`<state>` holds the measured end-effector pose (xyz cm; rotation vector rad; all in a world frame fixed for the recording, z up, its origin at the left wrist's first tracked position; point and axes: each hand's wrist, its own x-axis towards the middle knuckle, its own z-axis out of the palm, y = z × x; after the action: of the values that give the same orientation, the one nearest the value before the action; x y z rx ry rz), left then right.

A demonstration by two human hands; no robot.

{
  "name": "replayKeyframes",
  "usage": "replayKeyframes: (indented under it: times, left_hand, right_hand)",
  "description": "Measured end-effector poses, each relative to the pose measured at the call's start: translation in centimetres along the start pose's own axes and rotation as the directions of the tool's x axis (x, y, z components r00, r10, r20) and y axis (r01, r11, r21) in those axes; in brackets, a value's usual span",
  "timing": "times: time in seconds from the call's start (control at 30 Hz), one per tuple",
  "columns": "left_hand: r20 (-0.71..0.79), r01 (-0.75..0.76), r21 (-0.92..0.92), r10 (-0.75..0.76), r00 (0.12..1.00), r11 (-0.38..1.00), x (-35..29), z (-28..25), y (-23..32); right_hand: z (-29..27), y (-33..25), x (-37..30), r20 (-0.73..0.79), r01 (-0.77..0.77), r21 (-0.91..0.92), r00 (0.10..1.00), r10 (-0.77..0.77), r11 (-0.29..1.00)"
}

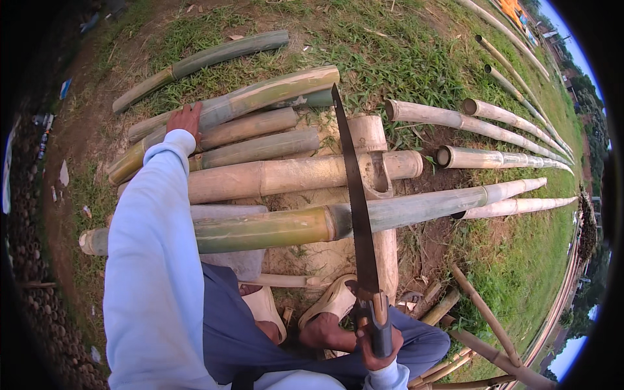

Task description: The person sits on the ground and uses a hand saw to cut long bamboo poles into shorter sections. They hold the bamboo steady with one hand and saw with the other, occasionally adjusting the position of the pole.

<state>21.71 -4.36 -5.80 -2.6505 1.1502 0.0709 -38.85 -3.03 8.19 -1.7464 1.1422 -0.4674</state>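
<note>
A handsaw [361,214] with a long dark blade stands in my right hand [383,344], which is closed round its handle near my knee. The blade points away from me and passes in front of a long green bamboo pole [279,229]; whether it touches the pole I cannot tell. My left arm stretches forward, and my left hand [185,122] is curled over a thick cut bamboo piece [273,91] in the far pile. Some of its fingers are hidden. Nearer me than that piece lie shorter cut pieces [260,148] and a pale bamboo pole [292,177].
A notched upright-lying bamboo support [386,260] runs under the poles. Another cut piece [208,60] lies on the grass beyond. Several long poles [481,123] extend at right. Crossed bamboo poles [487,318] stand at lower right. My sandalled feet [331,305] are close below the green pole.
</note>
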Motion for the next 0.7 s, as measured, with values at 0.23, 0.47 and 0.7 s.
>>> replayKeyframes:
  times: [0.23, 0.47, 0.7]
  left_hand:
    - [-0.559, 0.000, 0.082, 0.046, 0.828, 0.997, 3.7, -3.1, 0.8]
    - [0.038, -0.309, -0.392, 0.351, 0.936, 0.867, -6.9, -14.5, 12.4]
    - [0.181, -0.524, -0.280, 0.581, 0.794, 0.804, -19.2, -12.6, 16.2]
  right_hand:
    - [-0.9, 1.3, -0.9, 0.126, -0.028, -0.002, 0.992, 0.028, 1.000]
    - [-0.9, 0.4, 0.1, 0.097, 0.015, 0.062, 0.995, -0.021, 0.998]
    - [0.5, 1.6, -0.2, 0.071, 0.010, 0.186, 0.997, -0.024, 0.982]
